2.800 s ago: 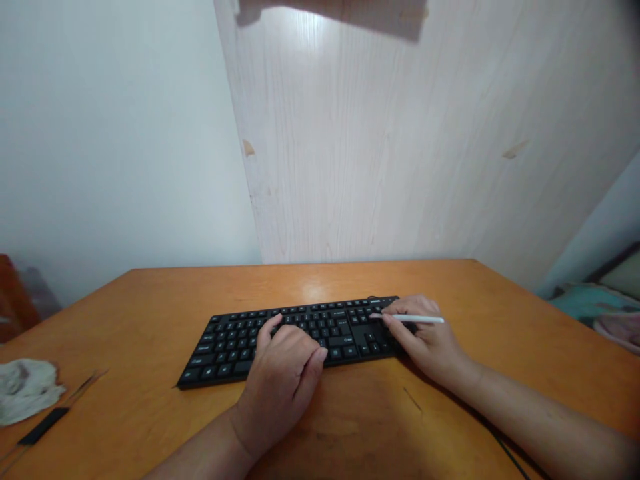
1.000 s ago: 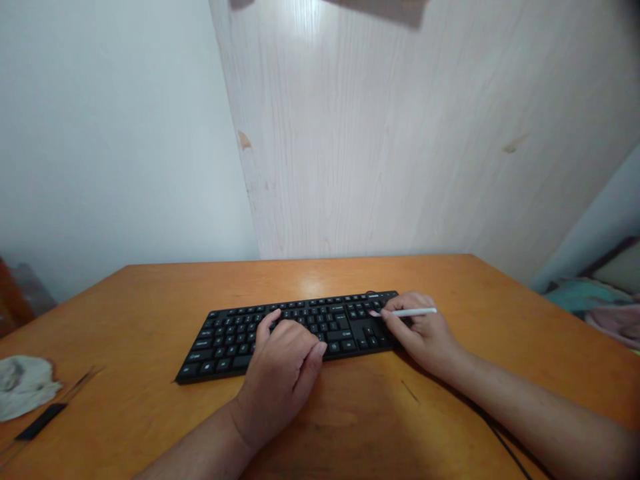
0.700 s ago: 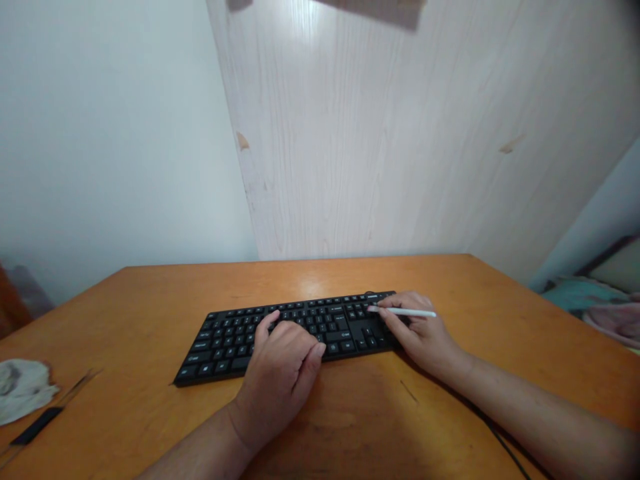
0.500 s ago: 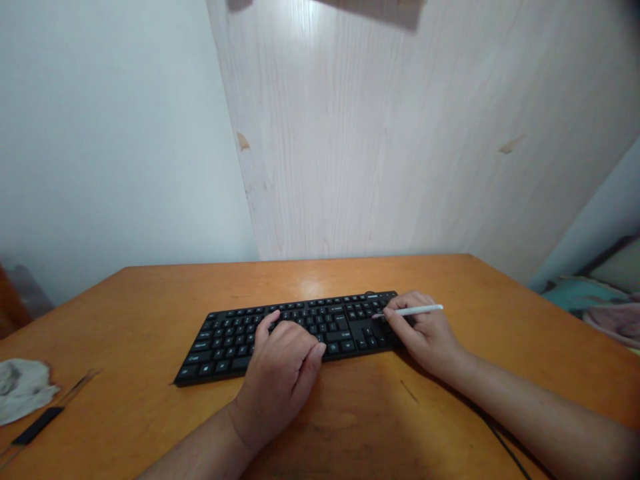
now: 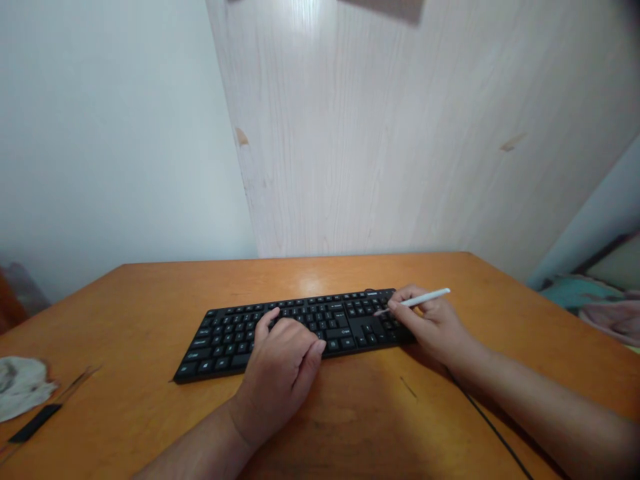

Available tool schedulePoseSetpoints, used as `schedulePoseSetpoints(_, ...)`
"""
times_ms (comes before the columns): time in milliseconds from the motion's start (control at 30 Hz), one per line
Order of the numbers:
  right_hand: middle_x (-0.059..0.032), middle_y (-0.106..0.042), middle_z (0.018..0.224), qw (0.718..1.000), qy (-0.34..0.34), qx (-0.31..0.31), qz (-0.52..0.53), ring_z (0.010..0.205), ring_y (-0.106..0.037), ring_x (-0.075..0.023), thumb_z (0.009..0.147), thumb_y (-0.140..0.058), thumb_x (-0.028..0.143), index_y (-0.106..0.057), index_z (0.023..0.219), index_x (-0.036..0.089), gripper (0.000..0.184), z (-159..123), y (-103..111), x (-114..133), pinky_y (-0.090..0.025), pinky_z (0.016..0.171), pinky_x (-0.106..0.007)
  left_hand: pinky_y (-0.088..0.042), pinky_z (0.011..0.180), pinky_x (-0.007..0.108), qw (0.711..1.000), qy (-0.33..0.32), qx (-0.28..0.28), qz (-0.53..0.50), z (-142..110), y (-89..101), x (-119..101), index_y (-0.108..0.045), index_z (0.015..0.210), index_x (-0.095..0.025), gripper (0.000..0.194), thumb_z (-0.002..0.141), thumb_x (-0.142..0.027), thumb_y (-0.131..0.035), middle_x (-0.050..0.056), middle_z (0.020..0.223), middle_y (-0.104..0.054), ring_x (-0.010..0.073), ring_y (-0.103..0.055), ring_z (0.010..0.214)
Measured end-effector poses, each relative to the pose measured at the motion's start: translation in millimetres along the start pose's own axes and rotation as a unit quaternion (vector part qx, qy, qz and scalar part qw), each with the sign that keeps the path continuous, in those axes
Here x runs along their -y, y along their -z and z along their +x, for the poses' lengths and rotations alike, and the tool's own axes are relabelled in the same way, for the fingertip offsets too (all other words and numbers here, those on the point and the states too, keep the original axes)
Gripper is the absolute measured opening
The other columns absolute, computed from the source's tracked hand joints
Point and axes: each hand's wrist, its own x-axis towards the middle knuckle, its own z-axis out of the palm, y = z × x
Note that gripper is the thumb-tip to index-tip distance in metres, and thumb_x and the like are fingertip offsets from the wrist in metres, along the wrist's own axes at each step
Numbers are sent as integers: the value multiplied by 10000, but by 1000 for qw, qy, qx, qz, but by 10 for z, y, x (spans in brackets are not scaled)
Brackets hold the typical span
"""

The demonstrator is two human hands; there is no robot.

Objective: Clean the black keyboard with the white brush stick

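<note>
A black keyboard (image 5: 220, 340) lies slightly slanted on the wooden desk. Across its lower middle rests my left hand (image 5: 285, 363), back up, with the little finger and thumb spread apart; the middle fingers bend down out of sight over the keys. Over the number pad, my right hand (image 5: 433, 327) pinches a slim white brush-like stick (image 5: 425, 298) as one holds a pen. Its thin, darker tip points left and is at the keys just above the arrow keys; whether it touches them I cannot tell.
On the desk (image 5: 165, 287) at the left lie a crumpled whitish cloth (image 5: 23, 387) and a thin tool with a black grip (image 5: 36, 423). A black cable (image 5: 493, 427) runs beneath my right forearm. Behind the desk stands a pale wood-grain panel (image 5: 350, 147); fabrics (image 5: 580, 293) are heaped at far right.
My right hand has shifted slightly up and right, and the white stick's rear end has tipped upward. My left hand stays in place on the keyboard.
</note>
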Motion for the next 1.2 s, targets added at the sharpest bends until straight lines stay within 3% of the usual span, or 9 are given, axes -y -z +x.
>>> schedulePoseSetpoints(200,-21,-702,700,977,-110,62,173,732,-707,-211,828,-525,202,-512,822,217,21,-19,-21,50,-503,659,-319,-211,1124,507,1000,0,1,0,-5,5,-5,-588,795,-225,223,961,-254,-442,-11,771,-626,169,-557,812)
schedulePoseSetpoints(467,1,-644,656,988,-58,91,108,669,-671,-186,775,-512,165,-524,745,210,56,-18,2,21,-454,586,-281,-216,1122,511,1000,-3,0,2,3,5,18,-585,800,-227,217,960,-261,-442,-8,774,-629,174,-560,812)
schedulePoseSetpoints(700,-24,-707,700,986,-79,60,131,686,-683,-195,811,-499,162,-525,787,212,60,-31,35,78,-476,621,-302,-225,1119,516,1000,-1,3,1,0,8,7,-586,797,-226,221,960,-258,-440,-9,772,-629,173,-560,808)
schedulePoseSetpoints(867,-5,-673,682,989,-50,90,108,696,-674,-189,787,-520,159,-540,764,208,58,-19,26,65,-465,613,-289,-223,1122,516,1000,-1,2,-1,-6,4,3,-585,799,-227,225,964,-265,-437,-8,770,-629,176,-564,817)
schedulePoseSetpoints(1067,-12,-699,692,984,-79,76,143,677,-676,-183,801,-488,136,-527,778,213,89,-23,41,93,-475,631,-293,-221,1120,508,1000,-1,0,-2,5,7,-5,-590,797,-228,221,960,-260,-444,-14,771,-628,170,-564,809)
schedulePoseSetpoints(1200,-6,-686,707,985,-61,96,131,711,-680,-187,788,-519,131,-541,771,208,82,-34,31,83,-468,637,-286,-226,1117,510,1000,-2,-1,-3,9,1,0,-592,797,-229,222,960,-259,-443,-10,771,-633,172,-562,806)
